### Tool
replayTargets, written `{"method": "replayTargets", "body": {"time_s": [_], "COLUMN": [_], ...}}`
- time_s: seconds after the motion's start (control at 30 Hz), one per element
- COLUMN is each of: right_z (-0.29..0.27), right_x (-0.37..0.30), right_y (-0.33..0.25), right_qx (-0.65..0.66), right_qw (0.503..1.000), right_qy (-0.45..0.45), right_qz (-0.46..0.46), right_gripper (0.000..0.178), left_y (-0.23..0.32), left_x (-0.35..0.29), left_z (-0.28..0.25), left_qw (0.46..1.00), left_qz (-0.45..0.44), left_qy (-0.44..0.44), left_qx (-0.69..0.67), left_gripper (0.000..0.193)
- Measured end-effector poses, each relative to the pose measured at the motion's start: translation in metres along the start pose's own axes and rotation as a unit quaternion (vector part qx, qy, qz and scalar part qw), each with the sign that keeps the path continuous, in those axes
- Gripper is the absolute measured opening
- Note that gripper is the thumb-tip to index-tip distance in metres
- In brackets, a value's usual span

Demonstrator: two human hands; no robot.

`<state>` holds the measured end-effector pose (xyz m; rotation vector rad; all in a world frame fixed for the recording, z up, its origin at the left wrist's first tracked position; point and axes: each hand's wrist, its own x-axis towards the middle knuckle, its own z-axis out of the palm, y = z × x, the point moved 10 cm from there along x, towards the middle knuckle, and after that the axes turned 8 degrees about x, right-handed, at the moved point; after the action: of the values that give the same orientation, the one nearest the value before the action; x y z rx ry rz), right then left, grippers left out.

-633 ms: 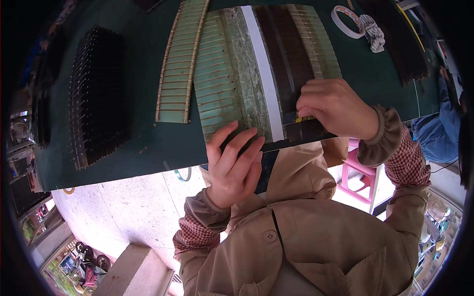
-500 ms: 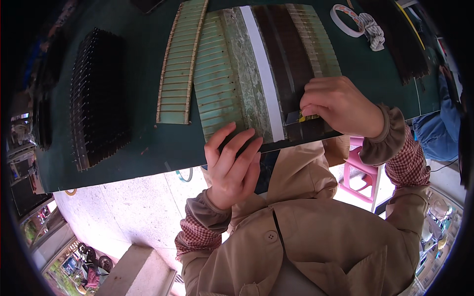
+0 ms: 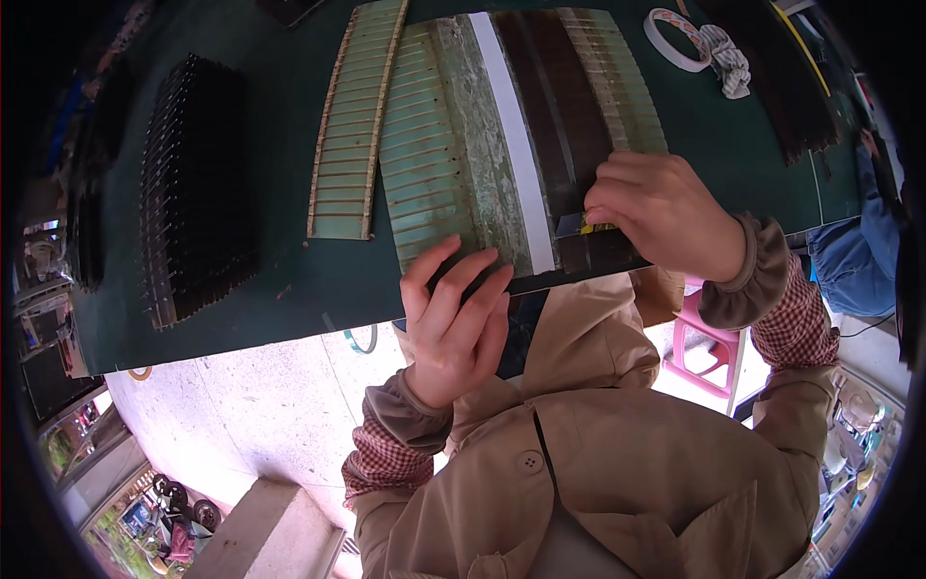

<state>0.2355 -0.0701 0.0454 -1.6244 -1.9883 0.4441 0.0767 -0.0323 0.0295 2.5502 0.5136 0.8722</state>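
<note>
A green ribbed board (image 3: 424, 154) lies on the dark green table, crossed lengthwise by a white strip (image 3: 511, 135) and a dark brown strip (image 3: 552, 106). My left hand (image 3: 449, 314) is open, its spread fingertips resting on the board's near edge, left of the white strip. Over the near end of the brown strip, my right hand (image 3: 666, 207) is closed in a pinch. Its fingers hold a small flat piece with yellow and grey on it (image 3: 585, 228), low against the strip. Most of that piece is hidden, and its kind cannot be made out.
A narrow green slatted panel (image 3: 349, 145) lies just left of the board. Farther left is a stack of black strips (image 3: 198, 193). A roll of white tape (image 3: 675, 41) and a crumpled striped cloth (image 3: 727, 63) sit at the far right. A pink stool (image 3: 702, 338) stands below the table.
My right hand has shifted slightly left with the small piece in its pinch. My left hand stays at the board's near edge.
</note>
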Motion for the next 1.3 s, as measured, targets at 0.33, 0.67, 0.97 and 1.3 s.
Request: {"method": "replayTargets", "body": {"time_s": [0.33,0.67,0.97,1.3], "right_z": [0.007,0.012,0.008,-0.015], "right_x": [0.010,0.017,0.012,-0.017], "right_y": [-0.002,0.009,0.016,0.022], "right_qx": [-0.032,0.060,0.117,0.193], "right_qw": [0.998,0.993,0.990,0.979], "right_qy": [-0.057,-0.080,-0.072,0.001], "right_qz": [-0.025,-0.063,-0.026,0.071], "right_gripper": [0.008,0.012,0.012,0.008], "left_y": [0.001,0.001,0.000,0.000], "left_x": [0.001,0.000,-0.001,0.001], "left_z": [0.003,0.002,0.002,-0.001], "left_qw": [1.000,1.000,1.000,1.000], "left_qz": [0.004,0.002,-0.005,-0.009], "left_qy": [-0.001,0.002,0.001,0.009], "left_qx": [0.003,0.012,0.016,-0.007], "left_gripper": [0.026,0.027,0.027,0.021]}}
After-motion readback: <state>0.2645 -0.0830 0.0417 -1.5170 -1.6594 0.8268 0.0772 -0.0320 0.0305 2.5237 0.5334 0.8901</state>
